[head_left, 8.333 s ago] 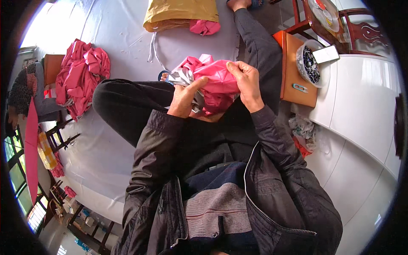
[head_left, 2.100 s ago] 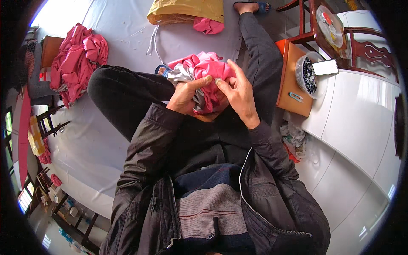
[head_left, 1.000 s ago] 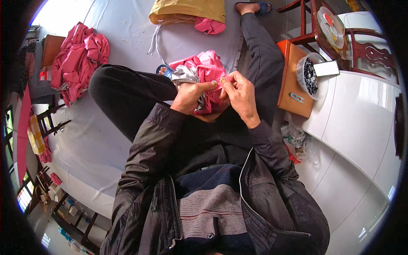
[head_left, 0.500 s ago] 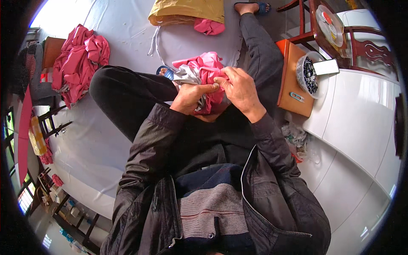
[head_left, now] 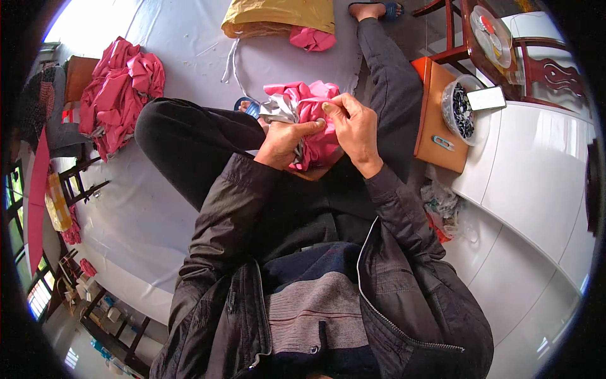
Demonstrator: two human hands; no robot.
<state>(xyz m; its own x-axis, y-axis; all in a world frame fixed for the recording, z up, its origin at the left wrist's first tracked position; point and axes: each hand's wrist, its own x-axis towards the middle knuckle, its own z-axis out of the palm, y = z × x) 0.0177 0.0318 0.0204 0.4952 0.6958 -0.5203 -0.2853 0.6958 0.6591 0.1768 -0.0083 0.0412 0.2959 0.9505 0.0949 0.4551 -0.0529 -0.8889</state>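
Note:
A bunched piece of pink fabric (head_left: 319, 148) with a silvery grey side lies over my lap, between my two hands. My left hand (head_left: 284, 142) grips it from the near left, thumb pressed on top and the other fingers hidden beneath. On its right side my right hand (head_left: 355, 131) pinches a bit of the fabric between thumb and index finger. Whether a needle or thread is in that pinch is too small to tell.
At the right, an orange-brown box (head_left: 429, 120) carries blue thread snips (head_left: 443, 143) and a clear tub (head_left: 459, 110) of small dark pieces. A pink fabric heap (head_left: 120, 95) lies left. A yellow sack (head_left: 278, 18) with pink cloth lies ahead. A wooden chair (head_left: 555, 76) stands far right.
My right hand has turned more upright and shifted slightly away from my left thumb. The fabric's folds have moved a little; my left hand keeps its hold.

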